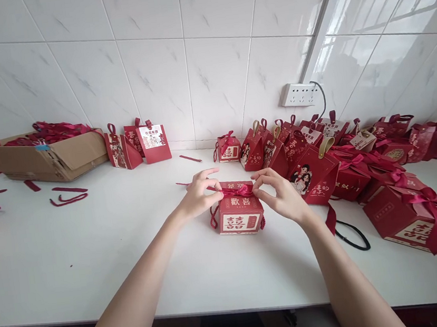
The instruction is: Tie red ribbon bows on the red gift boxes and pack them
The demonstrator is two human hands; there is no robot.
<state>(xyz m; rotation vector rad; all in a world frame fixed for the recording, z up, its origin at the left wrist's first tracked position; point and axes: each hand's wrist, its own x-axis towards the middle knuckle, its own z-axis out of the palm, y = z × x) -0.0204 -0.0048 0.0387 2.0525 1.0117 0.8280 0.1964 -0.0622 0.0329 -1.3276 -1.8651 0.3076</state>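
White marbled wall tiles (152, 81) rise behind our white counter (168, 275), with a socket strip (300, 94) mounted at right, as seen from the head camera. Before us at the centre stands a red double-happiness gift box (240, 223), upright on the counter, its printed front facing us. The fingers of our left hand (198, 193) are closed on the left side of a crimson ribbon bow (239, 191) across the box's top; those of our right hand (282, 194) pinch the bow's opposite side. Twisted cords (213, 218) hang beside the box. Behind it, near the wall, sits a smaller bow-topped gift box (228, 149). To our right crowd triangular gift boxes (311, 176), one printed with a couple, and a larger ribbon-tied gift box (418, 218) lies tilted near a black cord loop (353, 235). To our left, a cardboard carton (38, 167) holds a heap of red ribbons (55, 131), with ribbon scraps (69, 198) on the counter before it and a flat-fronted red gift bag (156, 150) to its right.
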